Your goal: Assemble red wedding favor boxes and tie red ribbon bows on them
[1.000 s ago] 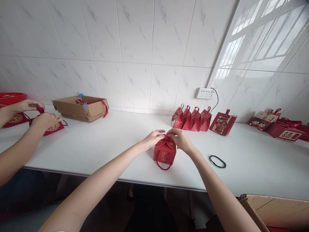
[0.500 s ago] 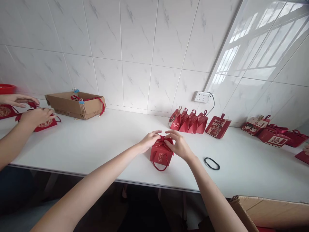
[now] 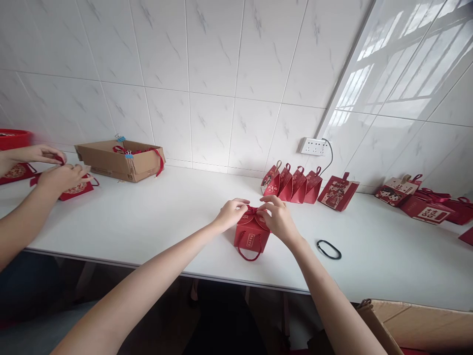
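Observation:
A small red gift box (image 3: 252, 237) with gold print stands upright on the white table before me. Its twisted red cord handle (image 3: 250, 258) hangs down the front. On its top sits a dark red ribbon (image 3: 252, 211) tied in a knot or bow. My left hand (image 3: 231, 215) pinches the ribbon from the left side. From the right, my right hand (image 3: 278, 220) also has its thumb and finger closed on the ribbon. The ribbon's ends are mostly hidden by my fingers.
Several red boxes (image 3: 291, 185) stand along the wall, with more red boxes (image 3: 428, 209) at far right. A black loop (image 3: 328, 250) lies right of my hand. A cardboard box (image 3: 121, 165) holds ribbons. At left, a co-worker's hands (image 3: 61, 175) handle another red box (image 3: 77, 191).
Both of my hands stay at the ribbon, with my right fingers drawn closer together on it. The whole view has shifted slightly. The co-worker's hands remain over their box.

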`<control>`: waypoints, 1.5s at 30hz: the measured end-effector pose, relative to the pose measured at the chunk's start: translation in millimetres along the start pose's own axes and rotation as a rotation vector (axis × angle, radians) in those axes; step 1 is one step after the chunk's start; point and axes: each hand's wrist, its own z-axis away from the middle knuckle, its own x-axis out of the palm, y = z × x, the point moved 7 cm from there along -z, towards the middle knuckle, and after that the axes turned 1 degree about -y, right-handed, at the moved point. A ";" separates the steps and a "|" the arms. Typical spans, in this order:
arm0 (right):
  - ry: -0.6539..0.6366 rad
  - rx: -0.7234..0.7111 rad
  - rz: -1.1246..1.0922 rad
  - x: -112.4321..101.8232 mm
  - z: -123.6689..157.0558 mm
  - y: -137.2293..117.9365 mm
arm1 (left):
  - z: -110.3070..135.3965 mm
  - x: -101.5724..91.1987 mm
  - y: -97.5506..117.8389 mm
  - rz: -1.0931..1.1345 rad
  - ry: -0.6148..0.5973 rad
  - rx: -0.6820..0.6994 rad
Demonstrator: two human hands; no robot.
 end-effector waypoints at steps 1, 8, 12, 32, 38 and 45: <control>-0.007 0.043 -0.014 -1.4 0.0 3.1 | 1.0 -2.6 1.8 -0.054 0.021 0.024; -0.083 0.328 -0.126 -3.5 4.4 23.1 | 7.1 -13.2 15.2 -0.365 0.091 0.169; -0.146 0.392 -0.183 -0.4 8.1 26.1 | 7.6 -13.5 19.1 -0.447 0.067 0.176; -0.227 0.529 -0.499 12.4 21.6 30.9 | 3.6 -17.2 -1.9 -0.183 -0.027 -0.013; -0.246 0.564 -0.658 18.1 26.3 38.0 | 5.2 -18.2 -5.0 -0.048 -0.038 -0.043; -0.265 0.550 -0.818 23.5 32.0 42.4 | 8.1 -6.9 -21.3 0.174 -0.126 -0.096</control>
